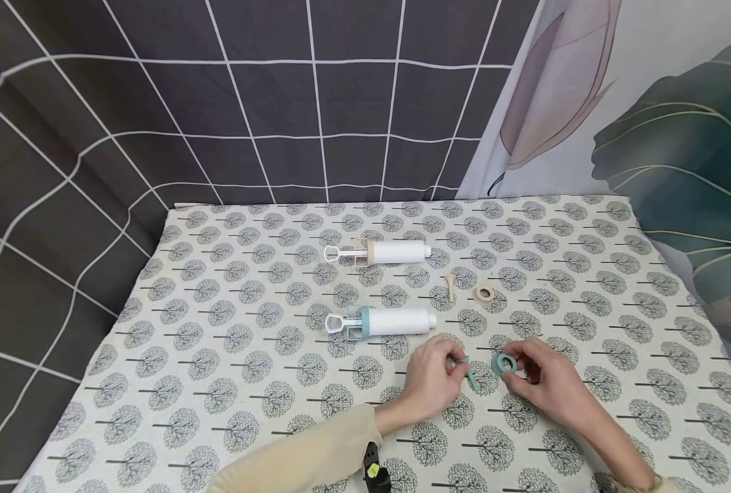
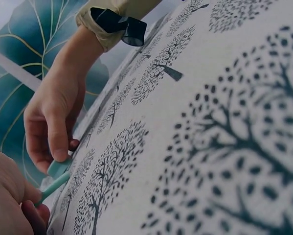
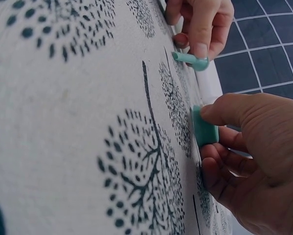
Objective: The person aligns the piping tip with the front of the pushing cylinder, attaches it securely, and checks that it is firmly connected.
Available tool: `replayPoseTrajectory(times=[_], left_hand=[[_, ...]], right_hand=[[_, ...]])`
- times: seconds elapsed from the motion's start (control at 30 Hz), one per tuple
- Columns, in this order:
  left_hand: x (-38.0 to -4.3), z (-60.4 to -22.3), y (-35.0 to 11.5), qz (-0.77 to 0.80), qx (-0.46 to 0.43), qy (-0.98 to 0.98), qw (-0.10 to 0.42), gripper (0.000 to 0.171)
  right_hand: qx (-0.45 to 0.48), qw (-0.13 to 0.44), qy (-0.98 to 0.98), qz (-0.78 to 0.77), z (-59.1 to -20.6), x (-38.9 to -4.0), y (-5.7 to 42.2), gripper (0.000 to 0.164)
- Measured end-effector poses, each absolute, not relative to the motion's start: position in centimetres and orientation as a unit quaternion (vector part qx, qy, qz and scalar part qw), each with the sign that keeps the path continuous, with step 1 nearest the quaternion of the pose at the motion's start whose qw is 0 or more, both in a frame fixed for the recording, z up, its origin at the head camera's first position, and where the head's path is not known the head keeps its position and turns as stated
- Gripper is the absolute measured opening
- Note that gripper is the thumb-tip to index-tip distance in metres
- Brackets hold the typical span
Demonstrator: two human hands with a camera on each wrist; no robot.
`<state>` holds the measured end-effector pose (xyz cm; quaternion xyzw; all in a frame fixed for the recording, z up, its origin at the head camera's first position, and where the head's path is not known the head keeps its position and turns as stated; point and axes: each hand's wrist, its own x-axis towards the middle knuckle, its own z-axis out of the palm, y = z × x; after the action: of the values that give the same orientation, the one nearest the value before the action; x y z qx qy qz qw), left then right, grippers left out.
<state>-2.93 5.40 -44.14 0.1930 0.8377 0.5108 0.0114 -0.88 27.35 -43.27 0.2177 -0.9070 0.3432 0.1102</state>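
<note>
My left hand (image 1: 433,373) pinches a small green nozzle-like piece (image 1: 473,381) between thumb and fingers, low over the cloth. In the right wrist view that piece (image 3: 185,58) shows a thin stem and a rounder end. Just to its right, my right hand (image 1: 547,376) grips a green ring (image 1: 497,363) by its side, thumb on the near edge. The right wrist view shows the ring's wall (image 3: 206,129) edge-on against the cloth. Beyond my left hand lies a white syringe-like tube (image 1: 400,322) with a green collar and a white pull handle.
Farther back lies a matching white tube (image 1: 399,252) with a beige collar. Near it are a small beige nozzle-like piece (image 1: 450,287) and a beige ring (image 1: 477,294). A tree-patterned cloth (image 1: 217,363) covers the table. Behind hangs a dark grid-patterned curtain (image 1: 279,96).
</note>
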Motion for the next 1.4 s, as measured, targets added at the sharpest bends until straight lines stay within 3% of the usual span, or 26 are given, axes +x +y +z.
replayPoseTrajectory(times=[0.93, 1.4], left_hand=[[-2.6, -43.8, 5.0, 0.576, 0.171, 0.799, 0.035, 0.009], [-2.9, -42.6, 4.3, 0.594, 0.161, 0.788, -0.004, 0.007]], right_hand=[[0.19, 0.098, -0.91, 0.356, -42.7, -0.6, 27.3, 0.041], [0.179, 0.103, -0.9, 0.384, -42.2, -0.6, 27.0, 0.039]])
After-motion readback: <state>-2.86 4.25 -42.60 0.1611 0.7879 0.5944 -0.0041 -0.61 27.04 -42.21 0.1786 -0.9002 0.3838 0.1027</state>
